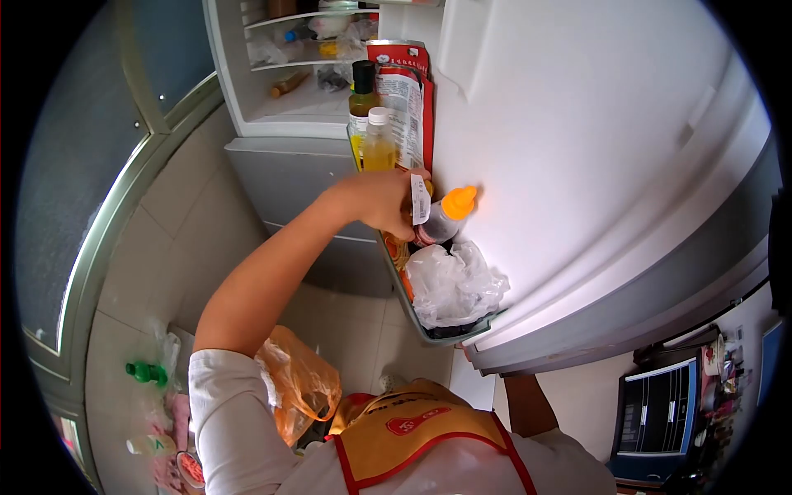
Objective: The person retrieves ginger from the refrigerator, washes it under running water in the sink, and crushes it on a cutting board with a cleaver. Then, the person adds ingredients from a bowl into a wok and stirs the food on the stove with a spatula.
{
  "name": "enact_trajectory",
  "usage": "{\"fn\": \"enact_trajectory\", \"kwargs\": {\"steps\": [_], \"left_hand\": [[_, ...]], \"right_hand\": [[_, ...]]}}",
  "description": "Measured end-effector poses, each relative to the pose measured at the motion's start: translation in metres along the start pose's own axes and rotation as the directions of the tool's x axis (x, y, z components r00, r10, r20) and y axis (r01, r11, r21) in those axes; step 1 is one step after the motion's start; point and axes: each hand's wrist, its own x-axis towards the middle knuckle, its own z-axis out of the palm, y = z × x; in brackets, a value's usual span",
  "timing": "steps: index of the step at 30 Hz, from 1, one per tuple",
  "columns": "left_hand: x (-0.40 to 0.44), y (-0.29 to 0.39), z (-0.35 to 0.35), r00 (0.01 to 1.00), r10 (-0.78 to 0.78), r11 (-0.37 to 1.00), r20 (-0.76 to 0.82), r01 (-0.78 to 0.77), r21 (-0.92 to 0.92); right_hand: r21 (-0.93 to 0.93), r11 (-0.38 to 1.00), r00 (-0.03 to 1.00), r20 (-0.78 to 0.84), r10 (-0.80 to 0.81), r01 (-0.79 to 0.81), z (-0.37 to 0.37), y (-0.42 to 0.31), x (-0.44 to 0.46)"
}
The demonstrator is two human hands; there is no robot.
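Note:
My left hand (388, 202) reaches into the fridge door shelf (404, 289), with its fingers curled round something bearing a white barcode label (421, 199); most of that item is hidden by the hand. Right beside the fingers, a clear squeeze bottle with an orange cap (459, 203) leans in the shelf. Behind the hand stand a bottle of yellow liquid with a white cap (379, 142) and a dark-capped bottle (362, 92). A crumpled clear plastic bag (454, 285) fills the near end. Only my right forearm (528, 404) shows below the door; the right hand is hidden.
The fridge door (594, 148) stands wide open on the right. Red-and-white packets (404, 107) are in its shelf. Bagged food sits on the fridge shelves (309, 103). An orange plastic bag (301, 384) is at lower left, near a green-capped bottle (147, 373).

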Motion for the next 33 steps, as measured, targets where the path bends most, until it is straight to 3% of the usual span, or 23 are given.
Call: {"fn": "enact_trajectory", "kwargs": {"steps": [3, 5, 6, 7, 10, 17, 19, 20, 21, 22, 23, 25, 27, 31, 33], "left_hand": [[0.008, -0.008, -0.004, 0.991, -0.126, 0.988, 0.048, 0.130, -0.080], [0.011, -0.022, -0.006, 0.996, -0.005, 0.991, -0.091, -0.007, -0.135], [0.004, -0.001, -0.021, 0.988, -0.128, 0.980, -0.084, 0.112, -0.166], [0.002, -0.001, -0.027, 0.988, -0.127, 0.980, -0.083, 0.112, -0.165], [-0.007, 0.001, -0.043, 0.979, -0.107, 0.924, -0.174, 0.033, -0.381], [-0.018, -0.003, -0.044, 0.950, -0.119, 0.885, -0.289, -0.031, -0.465], [-0.016, -0.001, -0.035, 0.923, -0.027, 0.929, -0.385, -0.119, -0.350], [-0.015, 0.001, -0.028, 0.891, 0.052, 0.994, -0.451, -0.088, -0.059], [-0.015, 0.005, -0.022, 0.892, 0.051, 0.994, -0.450, -0.087, -0.060], [-0.013, 0.010, -0.017, 0.830, 0.124, 0.988, -0.544, -0.055, 0.142], [-0.012, 0.015, -0.013, 0.760, 0.217, 0.942, -0.612, 0.000, 0.334], [-0.010, 0.022, -0.010, 0.744, 0.247, 0.923, -0.621, 0.015, 0.384], [-0.008, 0.024, -0.010, 0.715, 0.382, 0.822, -0.586, 0.027, 0.569], [-0.004, 0.029, -0.010, 0.672, 0.411, 0.818, -0.616, 0.027, 0.575], [-0.001, 0.030, -0.010, 0.580, 0.281, 0.932, -0.764, 0.026, 0.362]], "right_hand": [[-0.001, 1.000, 1.000, -0.007, -0.007, 0.007, 0.000, -0.001, 0.001], [0.003, 1.000, 1.000, -0.008, -0.013, 0.013, 0.000, -0.001, 0.002], [0.005, 1.000, 1.000, -0.007, -0.013, 0.013, 0.000, -0.001, 0.003], [0.005, 1.000, 1.000, -0.007, -0.016, 0.016, 0.000, -0.001, 0.004], [0.006, 1.000, 1.000, -0.012, -0.019, 0.019, 0.000, 0.000, 0.006], [0.014, 1.000, 1.000, -0.015, -0.021, 0.021, 0.000, 0.001, 0.009], [0.015, 1.000, 1.000, -0.014, -0.024, 0.024, 0.001, 0.002, 0.008], [0.021, 0.999, 1.000, -0.017, -0.025, 0.025, 0.001, 0.002, 0.009], [0.021, 0.999, 1.000, -0.016, -0.026, 0.026, 0.002, 0.002, 0.008], [0.023, 0.999, 0.999, -0.015, -0.029, 0.029, 0.002, 0.001, 0.008], [0.027, 0.999, 0.999, -0.015, -0.031, 0.032, 0.003, 0.001, 0.008], [0.029, 0.999, 0.999, -0.018, -0.037, 0.037, 0.002, 0.002, 0.006], [0.027, 0.999, 0.999, -0.023, -0.041, 0.042, 0.002, 0.001, 0.006], [0.031, 0.998, 0.998, -0.014, -0.055, 0.055, 0.002, 0.002, 0.004], [0.024, 0.998, 0.998, -0.022, -0.063, 0.064, 0.003, 0.001, 0.002]]}}
